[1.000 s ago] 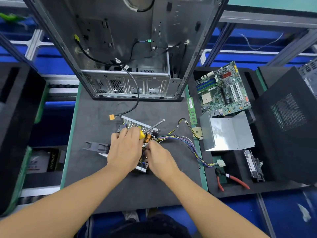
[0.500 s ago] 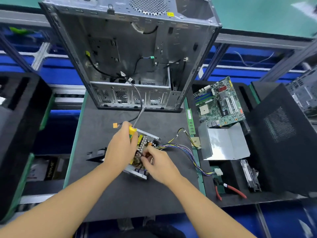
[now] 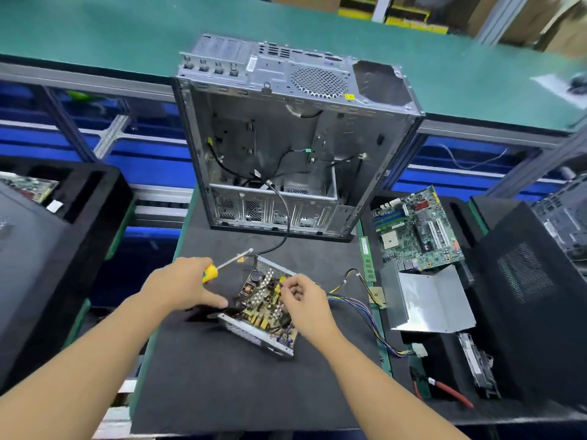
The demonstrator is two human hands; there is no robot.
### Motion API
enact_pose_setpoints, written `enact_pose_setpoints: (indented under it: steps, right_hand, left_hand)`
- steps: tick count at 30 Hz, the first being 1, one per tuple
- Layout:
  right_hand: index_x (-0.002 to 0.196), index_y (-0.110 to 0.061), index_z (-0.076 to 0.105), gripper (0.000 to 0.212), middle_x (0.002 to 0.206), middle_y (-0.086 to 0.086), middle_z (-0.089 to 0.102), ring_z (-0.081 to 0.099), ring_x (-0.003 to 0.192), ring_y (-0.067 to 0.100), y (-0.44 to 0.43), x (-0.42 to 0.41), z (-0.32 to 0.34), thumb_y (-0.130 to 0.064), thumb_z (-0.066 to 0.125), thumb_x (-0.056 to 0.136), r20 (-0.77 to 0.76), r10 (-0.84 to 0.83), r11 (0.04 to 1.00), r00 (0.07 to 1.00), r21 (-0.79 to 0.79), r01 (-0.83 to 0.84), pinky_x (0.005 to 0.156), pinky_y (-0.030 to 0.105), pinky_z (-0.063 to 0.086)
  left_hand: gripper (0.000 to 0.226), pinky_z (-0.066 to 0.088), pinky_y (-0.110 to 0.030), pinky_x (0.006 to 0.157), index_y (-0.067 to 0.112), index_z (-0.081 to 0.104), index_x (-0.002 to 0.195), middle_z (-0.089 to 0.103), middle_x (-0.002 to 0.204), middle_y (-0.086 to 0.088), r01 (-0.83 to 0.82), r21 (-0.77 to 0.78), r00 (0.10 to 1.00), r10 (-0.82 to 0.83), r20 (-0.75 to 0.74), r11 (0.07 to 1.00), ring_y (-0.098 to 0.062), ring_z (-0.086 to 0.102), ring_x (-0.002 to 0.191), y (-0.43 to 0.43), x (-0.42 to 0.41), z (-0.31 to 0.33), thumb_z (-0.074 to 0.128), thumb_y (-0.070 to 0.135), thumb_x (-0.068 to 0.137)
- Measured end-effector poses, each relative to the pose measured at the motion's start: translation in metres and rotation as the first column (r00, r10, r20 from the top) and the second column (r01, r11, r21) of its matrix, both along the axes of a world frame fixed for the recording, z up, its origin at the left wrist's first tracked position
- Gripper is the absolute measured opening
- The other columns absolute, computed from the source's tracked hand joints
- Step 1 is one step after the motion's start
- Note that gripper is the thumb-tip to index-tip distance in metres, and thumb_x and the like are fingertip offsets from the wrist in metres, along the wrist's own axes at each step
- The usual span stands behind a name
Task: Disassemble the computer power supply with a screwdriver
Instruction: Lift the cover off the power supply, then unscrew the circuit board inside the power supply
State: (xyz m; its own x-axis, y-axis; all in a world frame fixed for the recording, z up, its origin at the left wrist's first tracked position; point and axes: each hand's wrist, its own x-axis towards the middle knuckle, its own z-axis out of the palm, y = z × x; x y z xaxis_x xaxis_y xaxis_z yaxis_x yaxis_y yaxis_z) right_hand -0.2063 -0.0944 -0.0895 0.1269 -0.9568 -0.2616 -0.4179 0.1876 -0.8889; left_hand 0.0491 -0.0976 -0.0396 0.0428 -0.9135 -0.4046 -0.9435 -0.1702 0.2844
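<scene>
The opened power supply [image 3: 260, 308] lies on the black mat, its circuit board with coils and capacitors exposed inside a perforated metal tray. My left hand [image 3: 181, 285] grips a yellow-handled screwdriver [image 3: 222, 267], shaft pointing up and right, away from the board. My right hand [image 3: 301, 296] hovers over the board's right side with fingertips pinched together; what they pinch is too small to tell. A bundle of coloured wires [image 3: 359, 309] trails from the supply to the right.
An empty computer case [image 3: 286, 147] stands upright behind the supply, a black cable hanging from it. To the right sit a motherboard [image 3: 416, 233], a RAM stick [image 3: 367, 255], a grey metal cover [image 3: 425, 300] and red-handled pliers [image 3: 444, 390]. Black foam trays flank the mat.
My left hand has moved left off the power supply with the screwdriver, uncovering the board. The view has tilted up, showing more of the case. My right hand stays over the board.
</scene>
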Motion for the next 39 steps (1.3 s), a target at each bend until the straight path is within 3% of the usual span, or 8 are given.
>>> enact_pose_setpoints:
  steps: [4, 12, 16, 19, 23, 27, 33, 39]
  right_hand:
    - [0.083, -0.025, 0.059, 0.011, 0.07, -0.006, 0.054, 0.047, 0.057, 0.008, 0.001, 0.01, 0.001, -0.019, 0.056, 0.092, 0.046, -0.029, 0.999, 0.999, 0.019, 0.029, 0.051, 0.019, 0.041]
    - [0.083, -0.025, 0.059, 0.006, 0.066, -0.01, 0.056, 0.05, 0.055, 0.012, 0.007, 0.031, 0.01, -0.022, 0.056, 0.088, 0.136, -0.028, 0.999, 0.99, 0.024, 0.025, 0.052, 0.025, 0.044]
    - [0.087, -0.024, 0.058, 0.006, 0.071, -0.007, 0.057, 0.049, 0.055, 0.007, 0.008, 0.035, 0.017, -0.018, 0.057, 0.089, 0.132, -0.054, 0.998, 0.99, 0.029, 0.05, 0.052, 0.022, 0.043]
    - [0.086, -0.03, 0.059, 0.007, 0.072, -0.012, 0.059, 0.049, 0.06, 0.005, 0.012, 0.037, 0.02, -0.024, 0.055, 0.089, 0.059, -0.002, 1.0, 0.998, 0.006, 0.002, 0.06, 0.023, 0.043]
    - [0.083, -0.026, 0.058, 0.009, 0.08, -0.005, 0.062, 0.063, 0.067, 0.011, 0.016, 0.039, 0.031, -0.023, 0.054, 0.09, 0.298, -0.022, 0.995, 0.954, 0.096, -0.007, 0.069, 0.033, 0.054]
    - [0.087, -0.029, 0.058, 0.012, 0.082, 0.0, 0.058, 0.06, 0.075, 0.019, 0.011, 0.018, 0.037, -0.033, 0.068, 0.082, 0.348, -0.123, 0.992, 0.929, 0.079, 0.102, 0.079, 0.052, 0.052]
    - [0.1, -0.016, 0.06, 0.016, 0.093, 0.008, 0.071, 0.065, 0.075, 0.015, 0.0, -0.051, 0.039, -0.005, 0.065, 0.089, 0.372, -0.311, 0.949, 0.875, 0.073, 0.307, 0.063, 0.027, 0.054]
    - [0.101, -0.008, 0.061, 0.01, 0.101, 0.02, 0.063, 0.064, 0.069, 0.019, -0.005, -0.15, 0.039, -0.002, 0.062, 0.093, 0.362, -0.619, 0.771, 0.697, 0.115, 0.626, 0.057, 0.028, 0.055]
  left_hand:
    - [0.049, 0.04, -0.025, 0.059, 0.03, 0.052, 0.081, 0.064, 0.081, 0.03, 0.087, 0.063, 0.995, -0.084, -0.046, 0.994, 0.009, 0.056, 0.077, 0.009, 0.007, -0.002, 0.079, 0.064, 0.058]
    - [0.037, 0.035, -0.028, 0.052, 0.03, 0.037, 0.074, 0.054, 0.076, 0.007, 0.12, -0.096, 0.99, -0.112, 0.082, 0.988, -0.016, 0.055, 0.069, 0.021, 0.018, -0.004, 0.066, 0.053, 0.071]
    - [0.034, 0.045, -0.033, 0.055, 0.031, 0.045, 0.072, 0.056, 0.063, 0.003, -0.098, -0.226, 0.97, 0.042, -0.241, 0.969, -0.018, 0.048, 0.057, 0.019, 0.029, 0.002, 0.073, 0.049, 0.072]
    - [0.029, 0.05, -0.033, 0.053, 0.031, 0.052, 0.073, 0.064, 0.066, 0.002, -0.217, -0.204, 0.871, 0.095, -0.482, 0.955, -0.016, 0.055, 0.048, 0.011, 0.029, 0.01, 0.077, 0.045, 0.074]
    - [0.037, 0.044, -0.028, 0.048, 0.019, 0.048, 0.067, 0.05, 0.053, 0.002, -0.33, -0.123, 0.711, 0.161, -0.685, 0.936, -0.019, 0.055, 0.042, 0.002, 0.003, 0.012, 0.078, 0.034, 0.082]
    - [0.031, 0.049, -0.031, 0.044, 0.012, 0.053, 0.074, 0.051, 0.055, -0.012, -0.43, 0.11, 0.422, 0.307, -0.853, 0.896, -0.02, 0.047, 0.042, -0.003, -0.035, 0.01, 0.077, 0.029, 0.086]
    - [0.054, 0.043, -0.032, 0.054, 0.006, 0.051, 0.079, 0.061, 0.053, -0.012, -0.295, -0.03, 0.67, 0.184, -0.719, 0.955, -0.014, 0.054, 0.042, -0.013, -0.092, 0.007, 0.058, 0.057, 0.091]
    - [0.033, 0.047, -0.029, 0.053, 0.017, 0.06, 0.091, 0.076, 0.08, 0.012, -0.138, -0.047, 0.651, 0.055, -0.757, 0.989, -0.018, 0.059, 0.044, -0.024, -0.166, 0.0, 0.052, 0.048, 0.099]
